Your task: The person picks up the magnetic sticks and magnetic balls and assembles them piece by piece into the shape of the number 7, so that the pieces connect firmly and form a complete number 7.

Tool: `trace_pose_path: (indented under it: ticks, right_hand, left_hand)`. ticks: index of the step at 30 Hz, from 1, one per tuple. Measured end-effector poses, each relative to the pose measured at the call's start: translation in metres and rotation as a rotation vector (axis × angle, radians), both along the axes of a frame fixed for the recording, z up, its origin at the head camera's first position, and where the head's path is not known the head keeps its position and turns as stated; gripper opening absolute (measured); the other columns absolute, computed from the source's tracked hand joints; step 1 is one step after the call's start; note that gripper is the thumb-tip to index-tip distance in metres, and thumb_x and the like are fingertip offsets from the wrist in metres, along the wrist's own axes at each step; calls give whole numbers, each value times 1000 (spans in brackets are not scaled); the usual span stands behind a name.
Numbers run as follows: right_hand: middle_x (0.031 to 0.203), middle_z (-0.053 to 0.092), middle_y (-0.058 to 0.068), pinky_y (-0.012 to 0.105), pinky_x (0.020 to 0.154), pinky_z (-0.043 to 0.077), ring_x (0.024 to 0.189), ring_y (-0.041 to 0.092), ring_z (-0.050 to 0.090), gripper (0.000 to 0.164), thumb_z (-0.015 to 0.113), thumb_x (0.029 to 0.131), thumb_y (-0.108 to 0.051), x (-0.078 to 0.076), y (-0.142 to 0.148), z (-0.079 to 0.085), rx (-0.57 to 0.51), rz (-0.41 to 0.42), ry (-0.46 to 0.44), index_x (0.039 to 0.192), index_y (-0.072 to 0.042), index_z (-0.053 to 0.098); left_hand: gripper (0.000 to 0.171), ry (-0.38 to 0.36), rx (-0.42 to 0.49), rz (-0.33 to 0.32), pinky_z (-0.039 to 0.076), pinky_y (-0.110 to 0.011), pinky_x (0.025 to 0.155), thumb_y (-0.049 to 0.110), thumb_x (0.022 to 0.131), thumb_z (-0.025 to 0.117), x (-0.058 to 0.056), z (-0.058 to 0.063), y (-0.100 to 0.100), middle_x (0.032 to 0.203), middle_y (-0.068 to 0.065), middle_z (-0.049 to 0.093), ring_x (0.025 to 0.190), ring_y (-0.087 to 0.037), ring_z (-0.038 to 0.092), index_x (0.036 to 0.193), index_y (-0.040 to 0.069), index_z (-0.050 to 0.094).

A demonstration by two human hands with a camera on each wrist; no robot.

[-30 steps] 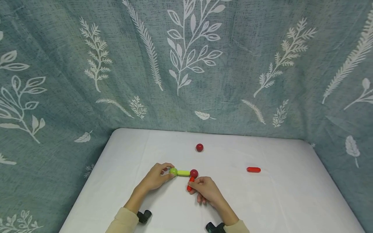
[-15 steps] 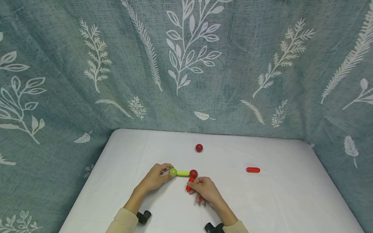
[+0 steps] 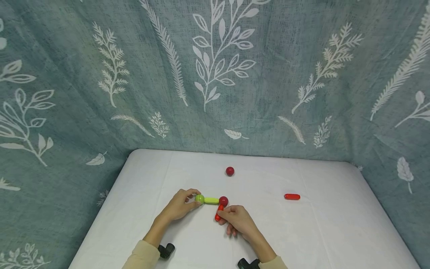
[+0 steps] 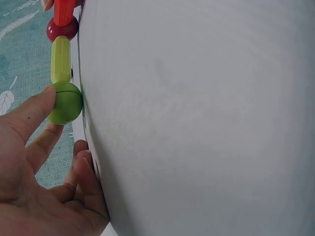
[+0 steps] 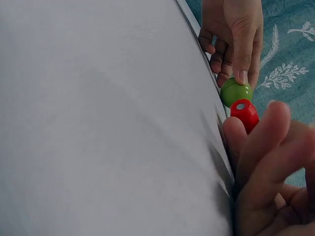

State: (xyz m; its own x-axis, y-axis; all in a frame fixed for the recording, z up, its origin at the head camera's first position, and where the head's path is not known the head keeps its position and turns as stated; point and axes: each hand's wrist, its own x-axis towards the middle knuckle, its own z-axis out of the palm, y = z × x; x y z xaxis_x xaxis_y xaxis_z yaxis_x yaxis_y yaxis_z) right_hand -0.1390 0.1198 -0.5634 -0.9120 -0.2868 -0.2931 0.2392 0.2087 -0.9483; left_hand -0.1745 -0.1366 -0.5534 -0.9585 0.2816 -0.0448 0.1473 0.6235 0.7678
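A green ball is pinched between the thumb and a finger of my left hand. From it a yellow-green stick runs to a dark red ball; the pieces form one row. My right hand pinches a red stick whose far end meets the underside of that red ball. In the right wrist view the red stick's near end shows a round hole, and my fingers cover part of it. The left wrist view shows the red stick beyond the dark red ball.
Farther back on the white table sits a second dark red ball. Another red stick lies to the right. A teal patterned cloth hangs behind the table. Black camera mounts are on both wrists.
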Motion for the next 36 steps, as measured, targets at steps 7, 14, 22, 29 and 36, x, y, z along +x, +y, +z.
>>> trace_pose_path:
  ticks: [7,14,22,29,36]
  right_hand:
    - [83,70,14,24,40,45,48,14,59,31,70,95,-24,6,19,11,-22,-40,-6,104,5,65]
    - [90,69,17,29,44,49,58,20,61,28,69,96,-22,4,54,19,59,-119,52,111,2,64]
    - [93,70,17,32,54,53,66,28,64,31,71,95,-20,4,96,24,124,-178,134,115,2,65]
    - [92,68,15,32,60,54,69,28,63,30,71,96,-22,2,136,30,271,-238,257,115,0,67]
    - [101,67,11,29,65,53,82,25,65,35,67,98,-31,-3,175,34,435,-274,356,119,-3,67]
  left_hand:
    - [27,4,-9,-1,47,-43,76,29,93,73,0,2,1,110,-9,59,96,-24,54,119,22,69]
    - [28,-5,-22,15,48,-42,76,28,93,73,1,3,1,110,-7,59,97,-24,54,119,23,69]
    - [28,-1,-14,9,47,-42,76,27,93,73,2,4,2,110,-8,59,96,-24,54,120,22,69]
    - [28,-8,-12,3,47,-42,77,28,94,72,2,4,1,112,-9,59,97,-25,54,121,22,68]
    - [28,-5,-23,7,47,-42,76,29,94,72,2,4,1,111,-8,59,97,-24,54,121,23,68]
